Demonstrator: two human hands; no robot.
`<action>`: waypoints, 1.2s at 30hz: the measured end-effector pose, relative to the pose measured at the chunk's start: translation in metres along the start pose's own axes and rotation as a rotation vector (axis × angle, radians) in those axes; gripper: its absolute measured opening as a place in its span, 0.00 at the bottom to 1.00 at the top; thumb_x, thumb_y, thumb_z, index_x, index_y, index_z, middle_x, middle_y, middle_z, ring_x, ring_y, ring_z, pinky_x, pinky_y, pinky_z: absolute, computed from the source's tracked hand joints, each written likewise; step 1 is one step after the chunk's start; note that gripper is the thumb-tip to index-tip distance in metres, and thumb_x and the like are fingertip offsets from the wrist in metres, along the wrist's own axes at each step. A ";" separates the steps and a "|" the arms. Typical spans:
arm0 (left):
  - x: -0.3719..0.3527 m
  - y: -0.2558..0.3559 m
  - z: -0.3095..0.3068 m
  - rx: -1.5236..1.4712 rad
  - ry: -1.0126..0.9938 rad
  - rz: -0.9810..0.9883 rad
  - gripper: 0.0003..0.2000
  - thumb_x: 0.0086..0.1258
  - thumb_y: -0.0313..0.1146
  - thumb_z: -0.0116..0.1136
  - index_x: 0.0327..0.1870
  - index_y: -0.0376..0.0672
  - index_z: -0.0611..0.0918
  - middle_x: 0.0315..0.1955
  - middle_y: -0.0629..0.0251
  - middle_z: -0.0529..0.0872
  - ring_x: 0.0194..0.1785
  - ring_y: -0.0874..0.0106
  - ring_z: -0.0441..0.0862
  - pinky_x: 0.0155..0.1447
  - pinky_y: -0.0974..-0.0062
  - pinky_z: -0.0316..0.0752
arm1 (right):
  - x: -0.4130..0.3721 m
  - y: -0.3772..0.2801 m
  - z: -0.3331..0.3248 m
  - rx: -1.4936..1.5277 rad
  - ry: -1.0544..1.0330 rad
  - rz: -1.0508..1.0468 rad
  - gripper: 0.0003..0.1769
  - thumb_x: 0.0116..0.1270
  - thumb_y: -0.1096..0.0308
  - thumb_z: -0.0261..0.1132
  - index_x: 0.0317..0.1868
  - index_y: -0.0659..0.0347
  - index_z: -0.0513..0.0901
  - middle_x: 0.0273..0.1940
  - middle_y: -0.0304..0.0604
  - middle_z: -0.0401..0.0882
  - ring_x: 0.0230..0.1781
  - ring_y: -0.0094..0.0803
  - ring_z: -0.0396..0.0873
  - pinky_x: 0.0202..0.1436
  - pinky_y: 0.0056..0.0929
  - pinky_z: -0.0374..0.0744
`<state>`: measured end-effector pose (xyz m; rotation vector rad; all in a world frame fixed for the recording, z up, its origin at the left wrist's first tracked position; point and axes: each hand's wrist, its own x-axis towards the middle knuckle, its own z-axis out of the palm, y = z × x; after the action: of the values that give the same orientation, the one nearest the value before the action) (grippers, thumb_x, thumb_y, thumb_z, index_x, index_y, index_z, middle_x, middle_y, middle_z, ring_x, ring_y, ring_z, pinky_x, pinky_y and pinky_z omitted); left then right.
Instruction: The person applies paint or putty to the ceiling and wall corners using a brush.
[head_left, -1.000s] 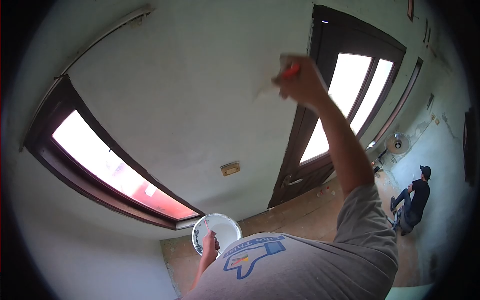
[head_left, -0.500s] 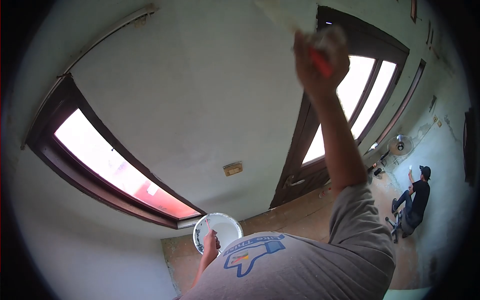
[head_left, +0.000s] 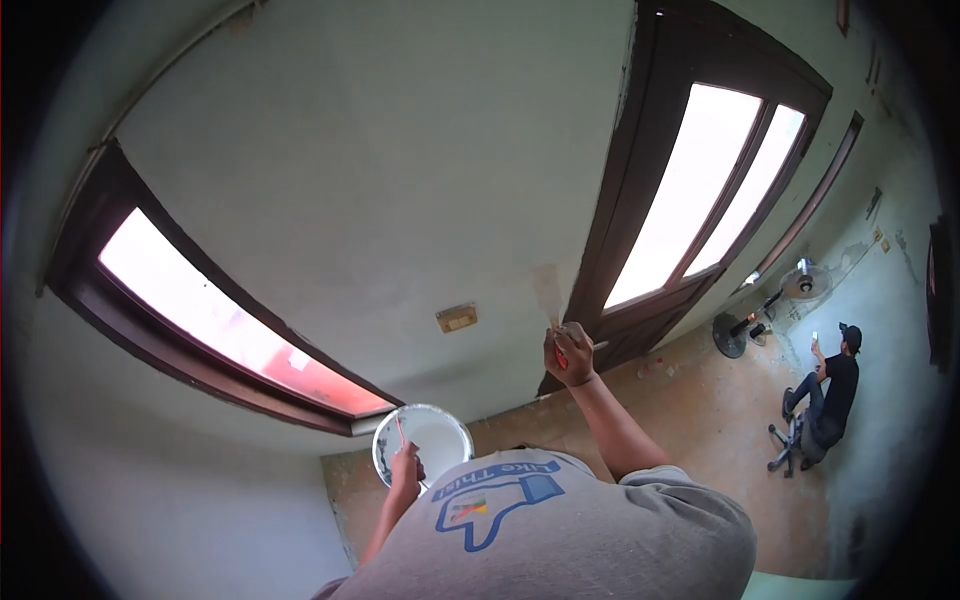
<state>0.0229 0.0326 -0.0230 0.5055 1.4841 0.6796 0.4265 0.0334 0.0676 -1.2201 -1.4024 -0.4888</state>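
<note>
My right hand (head_left: 570,352) is closed around a scraper (head_left: 547,288), a flat, pale, blurred blade with a bit of red showing at the grip. The blade lies over the wall (head_left: 400,200) close to the door frame, right of a yellowish wall switch (head_left: 457,318). Lower down, my left hand (head_left: 406,470) is closed at the near side of a white bucket (head_left: 452,440) with a smeared rim. A thin red stick (head_left: 401,432) juts up from that fist across the bucket's mouth.
A dark wooden door (head_left: 650,200) stands to the right, a dark-framed window (head_left: 230,310) to the left. Far right, a person (head_left: 838,395) in black sits on a low wheeled seat (head_left: 786,448) by the wall. A standing fan (head_left: 804,283) is near them.
My right hand has come down from high beside the top of the door to about switch height, bringing the scraper along. My left hand and the bucket have shifted slightly in view.
</note>
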 end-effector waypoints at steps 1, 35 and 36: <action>-0.001 0.000 0.000 -0.014 0.009 -0.001 0.14 0.64 0.33 0.54 0.21 0.53 0.63 0.12 0.77 0.56 0.10 0.79 0.53 0.16 0.74 0.46 | -0.012 0.004 0.001 0.004 -0.023 0.005 0.10 0.55 0.85 0.68 0.28 0.64 0.75 0.29 0.49 0.76 0.23 0.43 0.77 0.24 0.33 0.74; 0.041 -0.139 0.019 -0.046 0.207 0.466 0.28 0.79 0.60 0.39 0.53 0.38 0.72 0.37 0.73 0.73 0.38 0.81 0.69 0.44 0.82 0.68 | -0.259 -0.072 0.275 0.545 -1.628 -0.449 0.03 0.56 0.73 0.67 0.31 0.63 0.84 0.35 0.51 0.80 0.35 0.50 0.83 0.42 0.45 0.82; 0.044 -0.139 0.019 -0.039 0.213 0.431 0.27 0.80 0.59 0.39 0.51 0.38 0.72 0.36 0.73 0.73 0.38 0.81 0.69 0.45 0.81 0.68 | -0.266 -0.068 0.281 0.559 -1.641 -0.459 0.03 0.56 0.73 0.67 0.31 0.63 0.84 0.35 0.51 0.80 0.35 0.50 0.83 0.42 0.45 0.82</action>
<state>0.0546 -0.0358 -0.1492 0.7519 1.5708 1.1260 0.1837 0.1431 -0.2213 -0.6689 -2.9177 0.8497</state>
